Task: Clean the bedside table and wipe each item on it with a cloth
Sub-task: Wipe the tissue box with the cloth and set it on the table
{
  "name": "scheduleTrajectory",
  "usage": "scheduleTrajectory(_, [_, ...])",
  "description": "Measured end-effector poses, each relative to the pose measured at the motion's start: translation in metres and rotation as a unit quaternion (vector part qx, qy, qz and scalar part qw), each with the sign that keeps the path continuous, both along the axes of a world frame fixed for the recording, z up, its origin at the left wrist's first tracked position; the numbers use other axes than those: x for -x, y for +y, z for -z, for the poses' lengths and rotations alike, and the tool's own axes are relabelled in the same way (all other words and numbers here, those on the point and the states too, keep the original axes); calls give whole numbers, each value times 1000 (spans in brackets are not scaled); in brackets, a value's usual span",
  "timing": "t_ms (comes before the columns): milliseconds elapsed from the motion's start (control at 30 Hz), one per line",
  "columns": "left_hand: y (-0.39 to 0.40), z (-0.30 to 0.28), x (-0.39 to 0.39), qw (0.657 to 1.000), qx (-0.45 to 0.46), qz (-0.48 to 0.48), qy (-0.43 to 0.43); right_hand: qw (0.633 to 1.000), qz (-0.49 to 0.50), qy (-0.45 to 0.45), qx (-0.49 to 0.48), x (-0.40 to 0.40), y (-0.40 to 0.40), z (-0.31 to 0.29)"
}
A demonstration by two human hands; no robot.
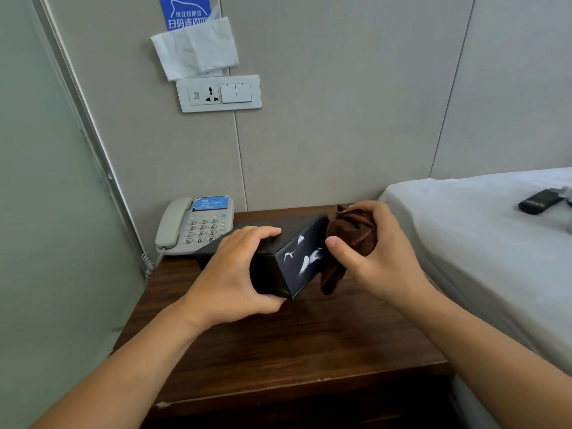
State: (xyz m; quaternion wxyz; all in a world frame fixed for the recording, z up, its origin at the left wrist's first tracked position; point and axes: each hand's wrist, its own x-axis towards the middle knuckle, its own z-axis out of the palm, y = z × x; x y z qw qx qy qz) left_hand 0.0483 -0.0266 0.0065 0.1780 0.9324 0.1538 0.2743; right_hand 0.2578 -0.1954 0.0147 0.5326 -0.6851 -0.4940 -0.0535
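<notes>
Left hand [230,274] clamps the black box [280,261], tilting it clear of the bedside table [294,345] so I see its end face; right hand [371,258], fingers curled round the bunched brown cloth [353,235], wipes there. Phone [193,226] probably next.
</notes>
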Motion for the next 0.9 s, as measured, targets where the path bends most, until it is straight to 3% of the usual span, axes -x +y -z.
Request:
scheduleTrajectory(300, [-2,0,-4,999,12,-12,-29,975,-109,-195,-7,54,-7,3])
scheduleTrajectory(367, [-3,0,-4,999,10,-14,-36,978,-99,-180,-16,45,-2,-1])
scheduleTrajectory(533, [-10,0,-9,998,7,-43,-44,999,10,-3,-43,18,12,-7])
scheduleTrajectory(733, [-9,2,-6,998,20,-36,-40,985,-81,-127,-86,49,1,16])
scheduleTrajectory(800, [-11,2,-7,998,5,-34,-45,982,-68,-164,-65,32,7,14])
scheduleTrajectory(900, [-15,1,-10,998,-4,-42,-55,992,11,-127,-14,3,22,6])
